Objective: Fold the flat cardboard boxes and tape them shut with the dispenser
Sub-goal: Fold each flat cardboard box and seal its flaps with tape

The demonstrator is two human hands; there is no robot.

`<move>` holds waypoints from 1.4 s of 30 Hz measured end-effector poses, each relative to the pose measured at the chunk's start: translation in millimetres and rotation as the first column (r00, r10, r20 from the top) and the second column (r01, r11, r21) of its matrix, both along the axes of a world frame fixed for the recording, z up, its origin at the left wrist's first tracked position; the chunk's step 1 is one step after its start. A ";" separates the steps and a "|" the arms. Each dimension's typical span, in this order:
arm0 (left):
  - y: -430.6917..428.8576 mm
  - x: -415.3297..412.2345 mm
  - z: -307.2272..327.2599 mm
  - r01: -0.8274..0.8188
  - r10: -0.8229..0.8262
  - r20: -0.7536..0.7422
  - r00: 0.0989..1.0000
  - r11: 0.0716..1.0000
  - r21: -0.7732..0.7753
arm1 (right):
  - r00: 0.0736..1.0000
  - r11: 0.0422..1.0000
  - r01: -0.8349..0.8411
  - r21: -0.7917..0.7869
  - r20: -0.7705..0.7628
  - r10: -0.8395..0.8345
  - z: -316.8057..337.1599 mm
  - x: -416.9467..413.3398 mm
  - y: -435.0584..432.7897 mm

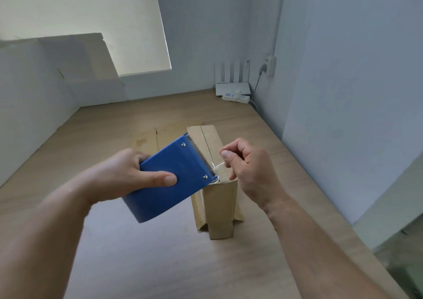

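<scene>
A small folded cardboard box (219, 204) stands upright on the wooden table, its top flaps closed and its bottom flaps splayed. My left hand (130, 175) grips the blue tape dispenser (169, 179) and holds it just left of the box top, serrated blade toward the box. My right hand (247, 163) pinches the clear tape end (219, 169) at the blade, above the box's near top edge. Flat cardboard (148, 138) lies on the table behind the dispenser.
The wooden table (137, 253) runs to a wall on the right. A white router (232, 85) and a power strip (235, 97) sit at the far right corner. A large cardboard sheet (91, 69) leans against the back left wall.
</scene>
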State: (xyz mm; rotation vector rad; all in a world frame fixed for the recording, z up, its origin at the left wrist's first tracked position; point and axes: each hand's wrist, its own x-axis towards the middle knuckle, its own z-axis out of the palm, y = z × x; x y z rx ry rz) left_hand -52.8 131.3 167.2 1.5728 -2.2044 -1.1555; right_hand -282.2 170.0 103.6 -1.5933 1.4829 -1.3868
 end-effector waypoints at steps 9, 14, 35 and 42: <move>-17.4 27.5 1.2 0.045 -0.096 0.204 0.974 0.970 0.239 | 0.980 0.967 0.141 0.213 0.106 -0.166 -32.0 -16.5 5.3; -37.7 5.1 -7.1 0.044 -0.119 0.285 0.951 0.966 0.255 | 0.959 0.919 0.204 0.337 0.121 -0.258 -47.7 -21.5 -3.4; -77.4 -13.7 -66.0 -0.039 -0.100 0.456 0.885 0.958 0.285 | 0.873 0.836 0.025 0.548 0.395 -0.285 -87.1 -15.6 -26.0; -80.1 -5.7 -72.8 -0.045 -0.087 0.447 0.890 0.960 0.278 | 0.926 0.699 0.262 0.666 0.030 -0.376 -128.6 -11.3 -17.9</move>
